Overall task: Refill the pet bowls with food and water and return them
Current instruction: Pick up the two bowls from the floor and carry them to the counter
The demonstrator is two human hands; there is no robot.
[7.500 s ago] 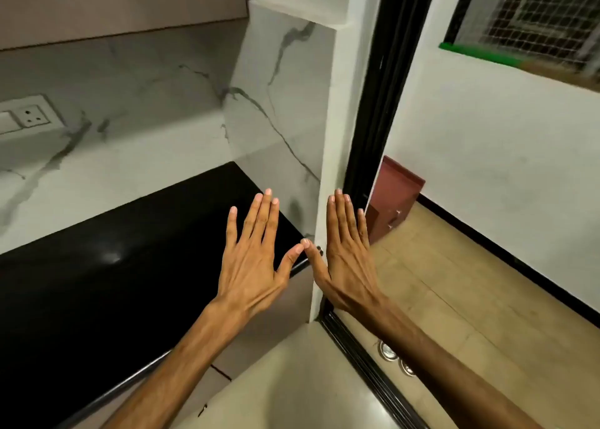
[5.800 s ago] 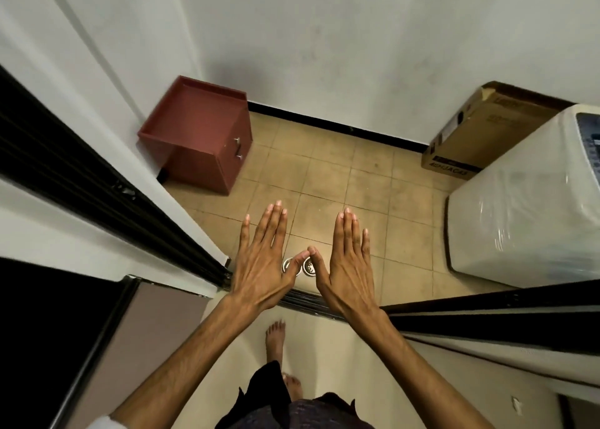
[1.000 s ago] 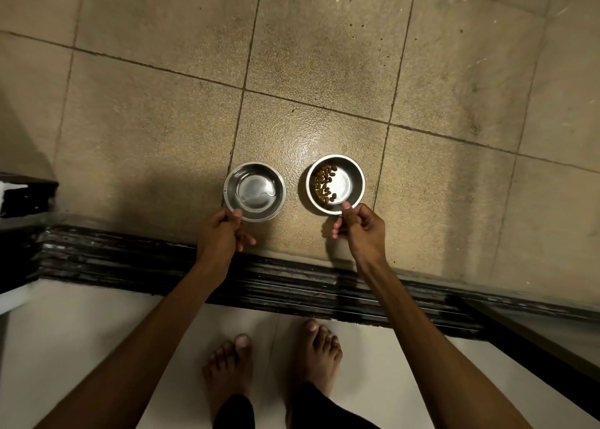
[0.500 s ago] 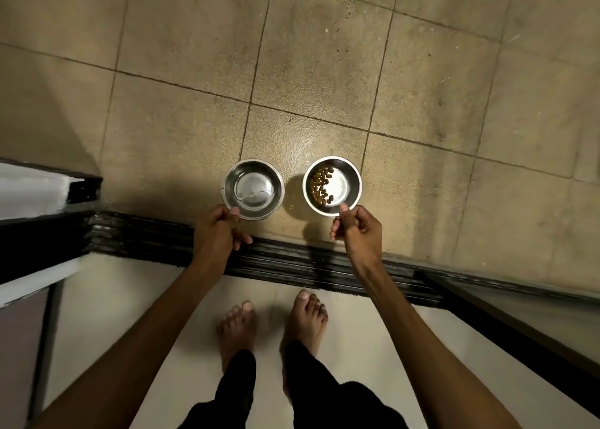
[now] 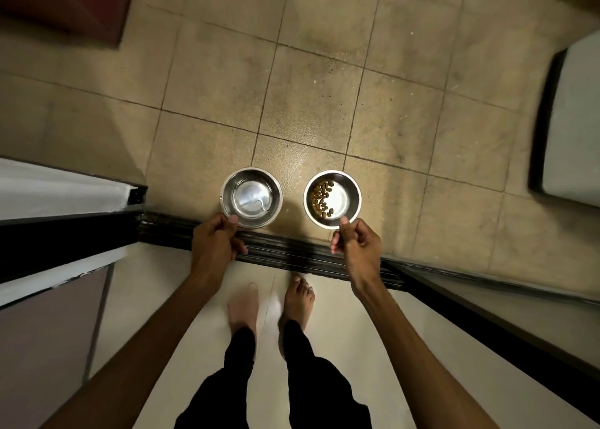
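Steel is the material of both bowls that I see from the head camera. My left hand (image 5: 212,245) pinches the near rim of the water bowl (image 5: 251,197), with the thumb on top of the rim and the other fingers curled under it. There is only a thin film of water at the bottom of this bowl. My right hand (image 5: 355,242) holds the near rim of the food bowl (image 5: 332,199) in the same way, thumb on the rim. Brown kibble (image 5: 321,198) lies in the left part of that bowl; the rest of its bottom is bare metal. The two bowls are side by side, apart from each other, over the beige tiled floor (image 5: 324,104) just beyond the dark sliding-door track (image 5: 292,253). I cannot tell if they rest on the tiles or are a little lifted. My bare feet (image 5: 271,302) stand on the pale floor on the near side of the track. A dark red box (image 5: 65,3) is in the far left corner and a white appliance (image 5: 571,130) is at the right edge.
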